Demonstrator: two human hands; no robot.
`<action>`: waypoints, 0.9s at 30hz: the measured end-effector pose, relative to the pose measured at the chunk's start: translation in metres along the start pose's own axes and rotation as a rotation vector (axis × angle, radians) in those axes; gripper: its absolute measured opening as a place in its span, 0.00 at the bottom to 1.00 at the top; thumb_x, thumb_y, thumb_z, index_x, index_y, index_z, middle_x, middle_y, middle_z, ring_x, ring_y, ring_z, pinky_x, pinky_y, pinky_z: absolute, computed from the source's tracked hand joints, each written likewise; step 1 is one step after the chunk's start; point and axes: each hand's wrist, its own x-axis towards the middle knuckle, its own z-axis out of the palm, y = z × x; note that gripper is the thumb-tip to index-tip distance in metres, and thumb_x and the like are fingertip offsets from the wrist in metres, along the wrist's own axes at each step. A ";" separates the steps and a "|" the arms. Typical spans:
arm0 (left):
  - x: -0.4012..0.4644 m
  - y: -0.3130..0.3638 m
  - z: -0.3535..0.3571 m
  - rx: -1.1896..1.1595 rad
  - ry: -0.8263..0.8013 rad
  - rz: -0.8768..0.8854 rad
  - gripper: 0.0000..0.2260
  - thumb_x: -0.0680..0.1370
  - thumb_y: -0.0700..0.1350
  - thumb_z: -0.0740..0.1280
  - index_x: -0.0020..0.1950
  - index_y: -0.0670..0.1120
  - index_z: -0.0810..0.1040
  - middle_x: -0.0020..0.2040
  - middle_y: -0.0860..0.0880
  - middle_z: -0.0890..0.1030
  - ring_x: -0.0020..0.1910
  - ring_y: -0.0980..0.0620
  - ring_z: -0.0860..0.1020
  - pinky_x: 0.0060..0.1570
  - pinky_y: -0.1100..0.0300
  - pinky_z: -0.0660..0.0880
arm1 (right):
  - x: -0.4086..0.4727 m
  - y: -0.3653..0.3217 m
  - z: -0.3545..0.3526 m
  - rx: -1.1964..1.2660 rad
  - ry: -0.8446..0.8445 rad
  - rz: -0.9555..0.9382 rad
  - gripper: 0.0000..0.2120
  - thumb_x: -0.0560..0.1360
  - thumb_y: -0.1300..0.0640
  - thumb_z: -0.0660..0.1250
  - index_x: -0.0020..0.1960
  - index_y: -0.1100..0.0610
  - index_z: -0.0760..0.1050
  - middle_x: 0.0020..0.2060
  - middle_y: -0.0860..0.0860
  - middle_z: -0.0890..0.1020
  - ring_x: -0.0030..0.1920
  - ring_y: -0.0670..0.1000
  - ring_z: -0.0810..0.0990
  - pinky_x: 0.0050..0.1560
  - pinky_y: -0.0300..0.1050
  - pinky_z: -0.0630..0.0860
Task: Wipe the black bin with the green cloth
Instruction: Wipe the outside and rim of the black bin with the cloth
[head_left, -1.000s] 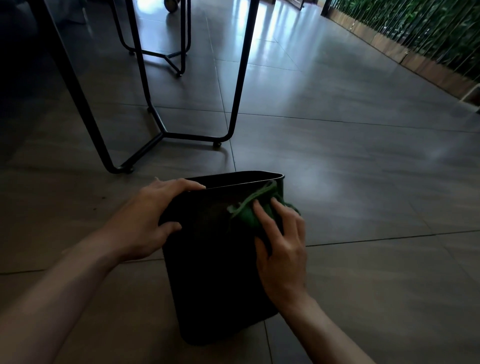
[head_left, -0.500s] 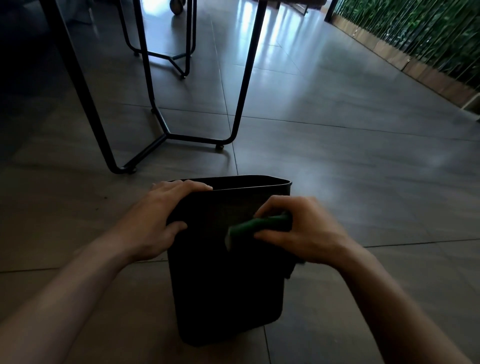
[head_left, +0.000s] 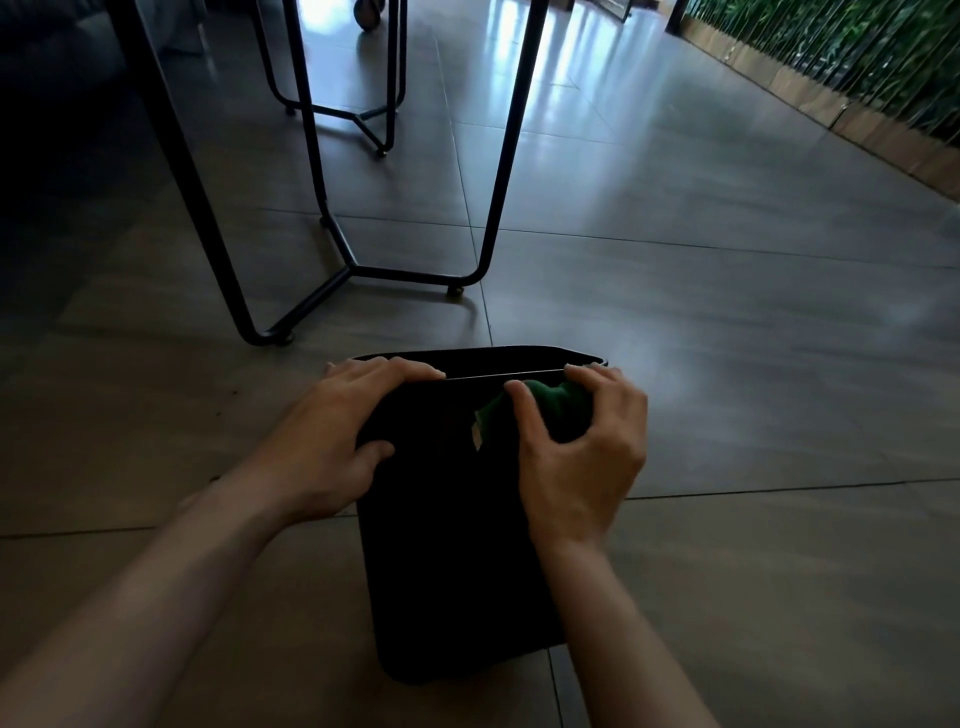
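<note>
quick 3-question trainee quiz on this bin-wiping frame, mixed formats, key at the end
1. True or false: the black bin stands on a table.
2. Multiple choice: the green cloth is A) on the floor, B) under the right hand near the bin's top edge, C) draped over the metal table legs.
3. Fill in: the left hand grips the bin's ____.

Key:
1. False; it stands on the tiled floor.
2. B.
3. Rim, at its left corner, fingers over the top edge.
</note>
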 end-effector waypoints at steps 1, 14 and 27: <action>0.000 0.000 0.001 -0.001 0.002 0.008 0.37 0.70 0.35 0.74 0.70 0.66 0.68 0.64 0.69 0.72 0.69 0.60 0.69 0.71 0.48 0.68 | -0.008 -0.003 0.006 -0.036 -0.033 0.008 0.28 0.70 0.45 0.80 0.63 0.58 0.78 0.65 0.55 0.76 0.70 0.56 0.74 0.69 0.53 0.74; -0.001 0.002 -0.001 -0.018 -0.003 0.000 0.35 0.71 0.34 0.73 0.70 0.64 0.69 0.66 0.65 0.73 0.71 0.58 0.68 0.73 0.40 0.65 | -0.064 0.038 -0.021 -0.097 -0.915 -0.908 0.24 0.79 0.61 0.69 0.71 0.57 0.63 0.81 0.58 0.59 0.82 0.58 0.58 0.74 0.59 0.71; 0.001 0.009 0.000 -0.014 -0.009 0.037 0.33 0.69 0.30 0.69 0.69 0.57 0.73 0.65 0.59 0.77 0.69 0.56 0.72 0.73 0.39 0.64 | -0.042 0.023 -0.010 -0.083 -0.621 -0.775 0.29 0.81 0.57 0.71 0.80 0.53 0.66 0.80 0.55 0.66 0.82 0.56 0.59 0.78 0.64 0.63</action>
